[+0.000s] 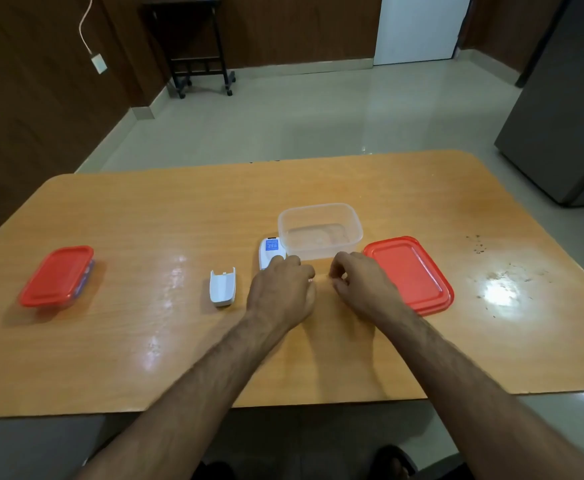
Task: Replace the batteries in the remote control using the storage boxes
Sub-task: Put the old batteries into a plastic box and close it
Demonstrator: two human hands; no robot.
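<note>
A white remote control (270, 250) lies face down on the table, its far end with a blue label showing. My left hand (281, 291) rests over its near end and grips it. The remote's white battery cover (223, 286) lies apart to the left. My right hand (359, 284) hovers just right of the left one, fingers curled and pinched; whether anything is between them I cannot tell. An open clear storage box (320, 230) stands behind the hands and looks empty, its red lid (410, 273) flat on the table to the right. A closed red-lidded box (58, 277) sits far left.
The orange wooden table (145, 220) has crumbs and glare at the right (501, 282). Beyond it are a tiled floor, a black wheeled stand (200, 64) at the back and a grey cabinet (567, 116) at the right.
</note>
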